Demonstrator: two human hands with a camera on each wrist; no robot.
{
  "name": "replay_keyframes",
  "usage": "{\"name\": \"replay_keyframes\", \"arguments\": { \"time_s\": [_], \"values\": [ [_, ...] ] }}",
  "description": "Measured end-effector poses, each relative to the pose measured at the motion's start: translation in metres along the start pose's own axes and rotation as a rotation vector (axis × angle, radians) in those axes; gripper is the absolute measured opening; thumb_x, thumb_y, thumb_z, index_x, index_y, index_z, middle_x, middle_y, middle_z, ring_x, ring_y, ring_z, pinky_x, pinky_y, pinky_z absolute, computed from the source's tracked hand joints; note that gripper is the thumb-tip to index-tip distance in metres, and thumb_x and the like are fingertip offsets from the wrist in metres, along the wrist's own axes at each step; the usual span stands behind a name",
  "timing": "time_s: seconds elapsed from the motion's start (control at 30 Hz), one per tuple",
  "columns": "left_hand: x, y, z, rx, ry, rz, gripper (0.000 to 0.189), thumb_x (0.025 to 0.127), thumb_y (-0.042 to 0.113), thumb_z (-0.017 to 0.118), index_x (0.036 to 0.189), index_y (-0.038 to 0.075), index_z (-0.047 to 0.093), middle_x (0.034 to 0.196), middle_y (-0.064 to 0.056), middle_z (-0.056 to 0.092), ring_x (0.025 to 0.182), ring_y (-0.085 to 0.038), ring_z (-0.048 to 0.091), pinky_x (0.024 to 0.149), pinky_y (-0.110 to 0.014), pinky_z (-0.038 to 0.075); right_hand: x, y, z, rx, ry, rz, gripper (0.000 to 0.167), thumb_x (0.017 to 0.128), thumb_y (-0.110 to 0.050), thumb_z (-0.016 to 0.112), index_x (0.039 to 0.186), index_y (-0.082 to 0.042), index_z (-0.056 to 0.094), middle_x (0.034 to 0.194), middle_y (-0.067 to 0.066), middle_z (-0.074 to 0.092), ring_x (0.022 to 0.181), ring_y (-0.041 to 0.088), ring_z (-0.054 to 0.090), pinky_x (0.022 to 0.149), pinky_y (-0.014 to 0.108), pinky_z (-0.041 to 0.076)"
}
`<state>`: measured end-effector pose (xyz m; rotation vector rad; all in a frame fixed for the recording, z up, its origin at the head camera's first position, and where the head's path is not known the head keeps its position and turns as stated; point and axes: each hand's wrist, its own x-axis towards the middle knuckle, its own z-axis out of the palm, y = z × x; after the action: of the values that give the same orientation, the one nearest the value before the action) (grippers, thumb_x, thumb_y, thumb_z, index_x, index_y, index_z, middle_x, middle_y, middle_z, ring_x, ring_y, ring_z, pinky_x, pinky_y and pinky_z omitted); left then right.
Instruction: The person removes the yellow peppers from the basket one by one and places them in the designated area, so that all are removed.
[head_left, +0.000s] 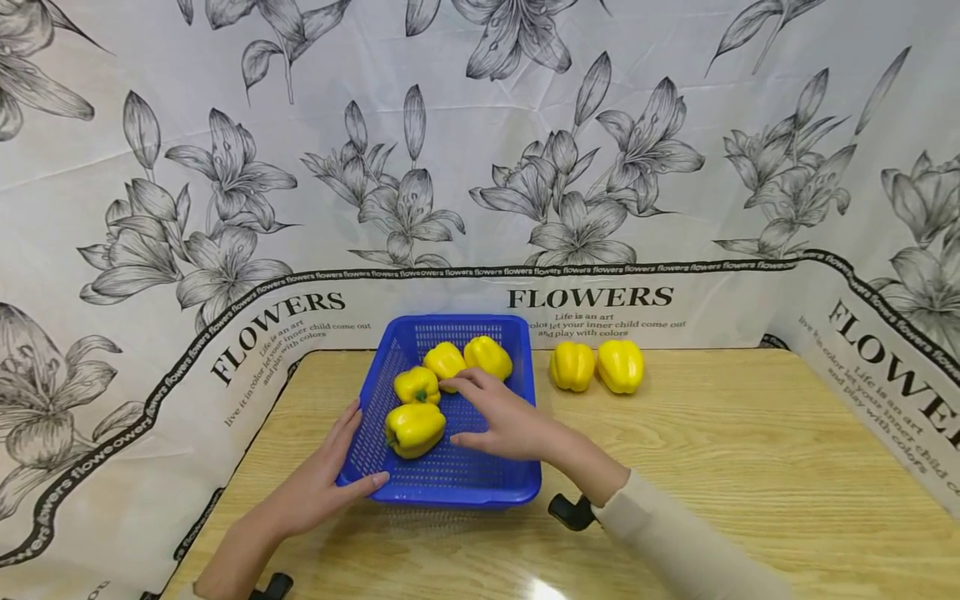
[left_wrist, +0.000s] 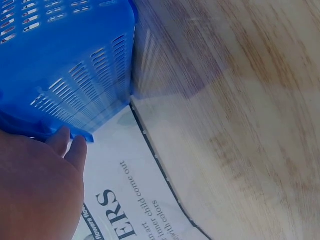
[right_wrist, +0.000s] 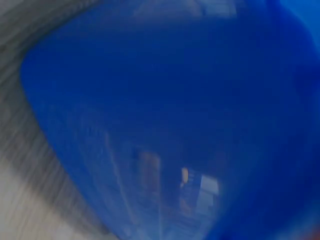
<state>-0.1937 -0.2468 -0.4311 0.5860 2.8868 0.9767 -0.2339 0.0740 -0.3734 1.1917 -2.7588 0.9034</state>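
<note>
A blue plastic basket [head_left: 472, 493] with slotted walls stands on the table, tilted slightly in the head view. My left hand [head_left: 318, 483] grips its near left corner, thumb on the front rim and fingers along the left side; the left wrist view shows fingertips bent at the rim [left_wrist: 47, 131]. Inside lie several yellow bell peppers: one at the front [head_left: 416, 430], one behind it [head_left: 417, 386], and two at the back [head_left: 487, 358]. Over the basket hovers my right hand [head_left: 502, 417], fingers spread beside the peppers, holding nothing. Only blurred blue basket wall [right_wrist: 150, 110] fills the right wrist view.
Two more yellow bell peppers, a left one [head_left: 572, 367] and a right one [head_left: 621, 367], sit side by side on the wooden table [head_left: 712, 442], right of the basket. A white flower-printed cloth [head_left: 450, 300] hangs behind and along both sides.
</note>
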Motion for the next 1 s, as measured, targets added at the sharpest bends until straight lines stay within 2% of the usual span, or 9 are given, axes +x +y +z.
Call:
{"name": "replay_keyframes", "arguments": {
  "time_s": [0.1, 0.3, 0.57, 0.83, 1.0],
  "values": [
    [0.0, 0.0, 0.001, 0.005, 0.003, 0.001, 0.106, 0.093, 0.064, 0.064, 0.166, 0.011, 0.007, 0.173, -0.005, -0.001, 0.154, -0.041, 0.016, 0.118, -0.066, 0.024, 0.003, -0.007, 0.007, -0.029, -0.006, 0.01, 0.074, 0.093, -0.032, 0.078, 0.155, -0.014, 0.042, 0.152, 0.01, 0.042, 0.138, 0.026, 0.045, 0.111, 0.045, 0.045],
    [-0.001, -0.001, 0.002, 0.021, 0.024, 0.01, 0.103, 0.093, 0.06, 0.066, 0.166, 0.012, 0.01, 0.173, -0.004, 0.001, 0.153, -0.041, 0.019, 0.117, -0.066, 0.025, 0.01, -0.016, 0.024, -0.091, 0.002, 0.024, 0.075, 0.092, -0.031, 0.079, 0.155, -0.014, 0.043, 0.152, 0.009, 0.043, 0.136, 0.026, 0.048, 0.11, 0.047, 0.045],
    [-0.001, -0.002, 0.002, 0.027, 0.017, 0.004, 0.106, 0.092, 0.065, 0.064, 0.166, 0.013, 0.009, 0.173, -0.003, 0.001, 0.152, -0.042, 0.021, 0.116, -0.067, 0.028, 0.025, -0.027, 0.045, -0.215, -0.028, 0.042, 0.075, 0.092, -0.033, 0.078, 0.156, -0.016, 0.043, 0.153, 0.011, 0.043, 0.134, 0.028, 0.051, 0.111, 0.051, 0.045],
    [0.0, -0.001, 0.002, 0.036, 0.021, 0.019, 0.105, 0.093, 0.064, 0.064, 0.166, 0.011, 0.01, 0.173, -0.007, 0.003, 0.153, -0.043, 0.02, 0.116, -0.068, 0.027, 0.04, -0.035, 0.06, -0.282, -0.051, 0.072, 0.074, 0.092, -0.031, 0.078, 0.155, -0.017, 0.044, 0.158, 0.012, 0.04, 0.142, 0.03, 0.044, 0.113, 0.053, 0.042],
    [-0.002, 0.0, 0.002, 0.036, 0.023, 0.02, 0.105, 0.093, 0.062, 0.065, 0.166, 0.011, 0.01, 0.172, -0.008, 0.003, 0.152, -0.044, 0.02, 0.115, -0.068, 0.027, 0.042, -0.034, 0.066, -0.282, -0.081, 0.099, 0.077, 0.092, -0.03, 0.078, 0.157, -0.017, 0.04, 0.162, 0.011, 0.034, 0.147, 0.03, 0.037, 0.114, 0.055, 0.04]
  ]
}}
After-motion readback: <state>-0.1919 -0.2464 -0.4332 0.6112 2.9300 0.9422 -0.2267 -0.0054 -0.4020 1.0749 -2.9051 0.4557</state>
